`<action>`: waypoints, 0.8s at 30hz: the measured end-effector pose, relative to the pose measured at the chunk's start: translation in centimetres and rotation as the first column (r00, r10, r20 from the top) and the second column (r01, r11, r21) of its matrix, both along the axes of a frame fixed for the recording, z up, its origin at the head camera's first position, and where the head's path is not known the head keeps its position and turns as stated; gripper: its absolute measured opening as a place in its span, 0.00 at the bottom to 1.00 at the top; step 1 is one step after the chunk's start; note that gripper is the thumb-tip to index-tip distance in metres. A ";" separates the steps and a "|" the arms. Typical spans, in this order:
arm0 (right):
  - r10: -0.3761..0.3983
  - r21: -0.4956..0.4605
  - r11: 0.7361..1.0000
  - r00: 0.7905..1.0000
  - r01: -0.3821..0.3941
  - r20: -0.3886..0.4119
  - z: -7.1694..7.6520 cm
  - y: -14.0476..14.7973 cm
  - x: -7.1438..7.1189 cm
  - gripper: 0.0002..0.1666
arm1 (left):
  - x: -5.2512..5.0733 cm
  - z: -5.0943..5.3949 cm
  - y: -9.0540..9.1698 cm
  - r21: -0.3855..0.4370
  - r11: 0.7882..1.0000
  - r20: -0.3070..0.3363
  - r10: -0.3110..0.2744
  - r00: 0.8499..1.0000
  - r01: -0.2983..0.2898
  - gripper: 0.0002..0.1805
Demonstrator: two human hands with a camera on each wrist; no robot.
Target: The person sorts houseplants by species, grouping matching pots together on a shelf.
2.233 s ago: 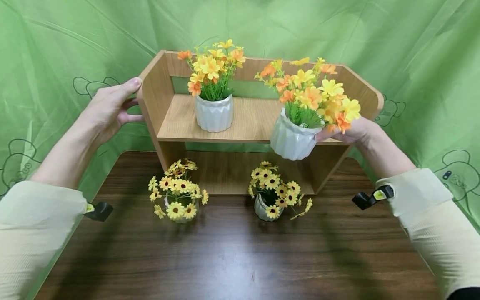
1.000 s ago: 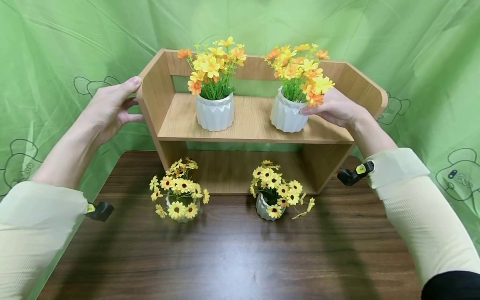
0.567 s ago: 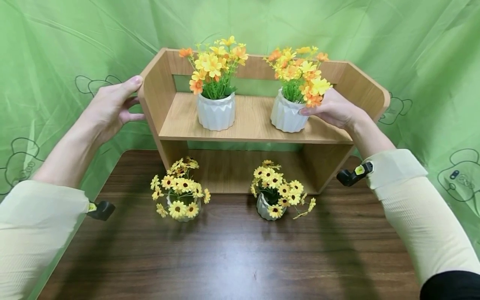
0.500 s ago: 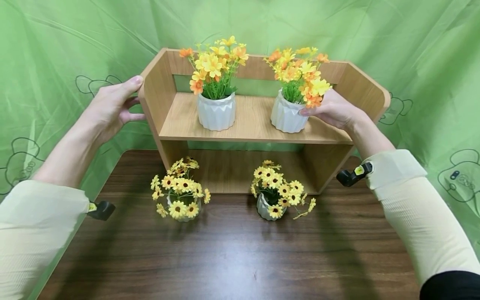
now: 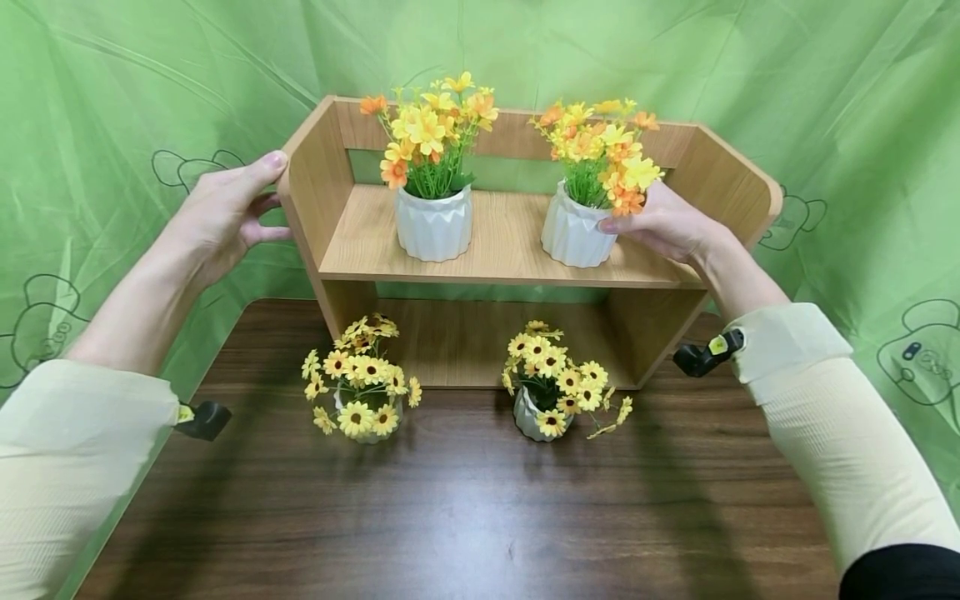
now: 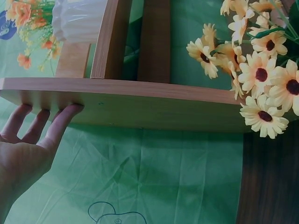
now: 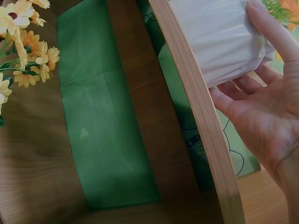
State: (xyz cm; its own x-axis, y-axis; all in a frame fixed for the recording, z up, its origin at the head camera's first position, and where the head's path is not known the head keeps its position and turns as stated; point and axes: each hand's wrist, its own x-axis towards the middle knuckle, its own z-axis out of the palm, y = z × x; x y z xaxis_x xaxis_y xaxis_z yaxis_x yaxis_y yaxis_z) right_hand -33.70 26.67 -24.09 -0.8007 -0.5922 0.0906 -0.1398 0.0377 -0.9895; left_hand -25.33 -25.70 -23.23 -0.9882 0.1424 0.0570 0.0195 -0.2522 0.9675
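Observation:
My right hand grips a white fluted flowerpot of orange and yellow flowers, upright on the top board's right half. In the right wrist view, thumb and fingers go round the pot; some fingers are partly hidden beneath it. A matching flowerpot stands on the left half of the same board. With extended fingers, my left hand touches the outside of the wooden shelf's left panel, its thumb at the front edge. The left wrist view shows fingertips against that panel.
Two small white pots of yellow daisies stand on the dark wooden table before the lower compartment: one with left daisies, one with right daisies. A green curtain hangs behind and beside the shelf.
My right hand has brought the right flowerpot from the air before the shelf back and left onto the top board, and it now stands upright. The left hand keeps its place.

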 end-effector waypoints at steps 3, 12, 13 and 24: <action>-0.011 0.020 1.000 1.000 0.011 0.007 -0.1 0.1 0.1 0.54 | 0.0 0.0 0.0 -0.003 1.000 -0.003 -0.003 1.000 0.003 0.18; -0.023 0.025 0.999 1.000 0.023 0.007 -0.3 0.1 0.1 0.52 | 0.0 0.0 0.1 -0.020 1.000 0.003 0.002 1.000 -0.002 0.20; -0.021 0.023 1.000 1.000 0.021 0.008 -0.3 0.1 0.1 0.52 | 0.0 0.0 0.1 -0.022 1.000 0.003 0.002 1.000 -0.002 0.20; -0.017 0.010 1.000 1.000 0.016 0.008 -0.4 0.0 0.1 0.51 | 0.0 -0.1 0.0 -0.018 1.000 -0.004 -0.002 1.000 0.002 0.20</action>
State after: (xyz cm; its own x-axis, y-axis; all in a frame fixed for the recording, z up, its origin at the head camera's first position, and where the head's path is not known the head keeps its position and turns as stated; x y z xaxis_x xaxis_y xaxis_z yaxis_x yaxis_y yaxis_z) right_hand -33.61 26.72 -24.44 -0.8111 -0.5797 0.0783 -0.1311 0.0497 -0.9901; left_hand -25.33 -25.69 -23.29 -0.9876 0.1456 0.0586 0.0230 -0.2349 0.9717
